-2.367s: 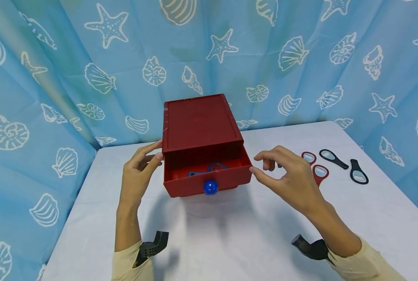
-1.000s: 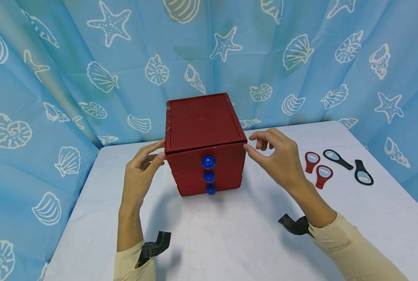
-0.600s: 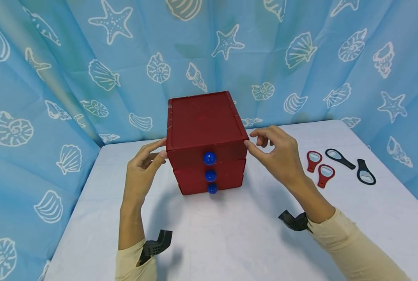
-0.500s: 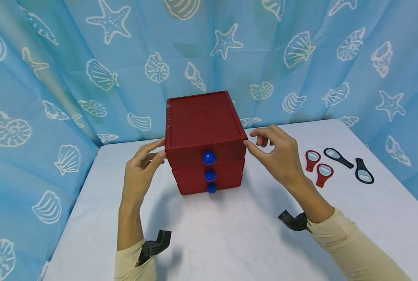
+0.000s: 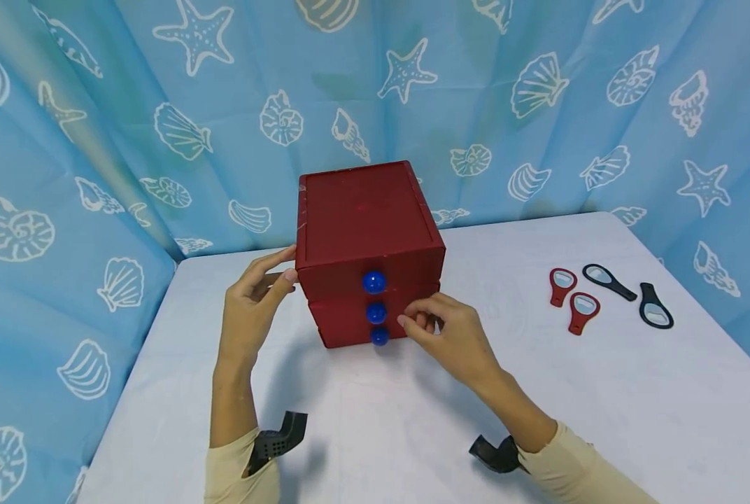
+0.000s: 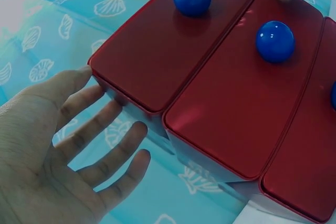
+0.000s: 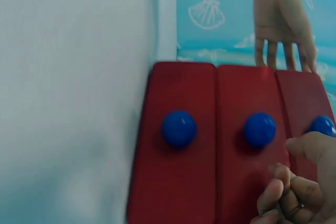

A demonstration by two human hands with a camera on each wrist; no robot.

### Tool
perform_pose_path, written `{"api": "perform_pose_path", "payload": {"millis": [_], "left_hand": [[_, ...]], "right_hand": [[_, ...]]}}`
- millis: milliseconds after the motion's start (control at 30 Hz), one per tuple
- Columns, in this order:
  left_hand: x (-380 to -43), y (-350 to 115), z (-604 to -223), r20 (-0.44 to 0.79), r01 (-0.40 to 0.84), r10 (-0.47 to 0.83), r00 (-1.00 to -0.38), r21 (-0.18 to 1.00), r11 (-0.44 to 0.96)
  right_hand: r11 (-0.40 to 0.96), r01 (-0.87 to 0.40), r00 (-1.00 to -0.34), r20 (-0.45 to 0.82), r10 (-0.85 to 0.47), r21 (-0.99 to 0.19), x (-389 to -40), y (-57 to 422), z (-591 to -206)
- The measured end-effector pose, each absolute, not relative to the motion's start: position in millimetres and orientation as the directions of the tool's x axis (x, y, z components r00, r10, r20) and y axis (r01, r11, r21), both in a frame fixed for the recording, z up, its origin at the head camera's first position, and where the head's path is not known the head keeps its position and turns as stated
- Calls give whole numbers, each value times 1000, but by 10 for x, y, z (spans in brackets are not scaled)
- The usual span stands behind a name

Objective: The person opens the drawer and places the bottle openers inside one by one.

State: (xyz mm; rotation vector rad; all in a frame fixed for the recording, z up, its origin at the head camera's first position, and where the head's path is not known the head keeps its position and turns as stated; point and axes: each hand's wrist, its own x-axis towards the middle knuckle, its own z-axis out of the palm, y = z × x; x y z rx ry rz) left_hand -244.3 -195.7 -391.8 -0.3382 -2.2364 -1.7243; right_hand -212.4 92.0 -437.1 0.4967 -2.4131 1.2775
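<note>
A dark red drawer box (image 5: 364, 213) stands on the white table, with three drawers shut, each with a round blue knob. The top knob (image 5: 374, 282), middle knob (image 5: 376, 313) and bottom knob (image 5: 379, 337) line up down its front. My left hand (image 5: 249, 308) is at the box's left side, thumb at the top front corner and fingers spread along the side. In front of the right half of the box, my right hand (image 5: 453, 336) has its thumb out and fingers loosely bent. It holds nothing and sits just right of the middle knob, a gap between them.
To the right lie two red flat tools (image 5: 583, 311) and two black ones (image 5: 655, 308), each with a ring head and handle, resembling bottle openers. A blue curtain (image 5: 476, 105) with shell prints hangs behind the white table (image 5: 362, 434).
The top drawer, earlier pulled out with something blue inside, has gone in. My right hand has left the box's upper right corner, moving down and left towards the middle knob. My left hand stays.
</note>
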Motion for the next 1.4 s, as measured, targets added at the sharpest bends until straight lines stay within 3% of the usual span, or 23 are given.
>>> {"api": "perform_pose_path", "payload": {"millis": [233,533,1400], "left_hand": [[-2433,-1965,-3925,372,360,0,-928,899,251],[-2455,-1954,-3920,383,374,12,-923,894,246],[-2439,-1966,-3919,392,386,23,-920,890,243]], "right_hand": [[464,-278,-961,252,-119,-841,-2178,670,-4500],[260,-174,-985,165,-56,-950,-2196,551,-4556],[218,-137,-990,137,-14,-966,-1918,561,-4619]]}}
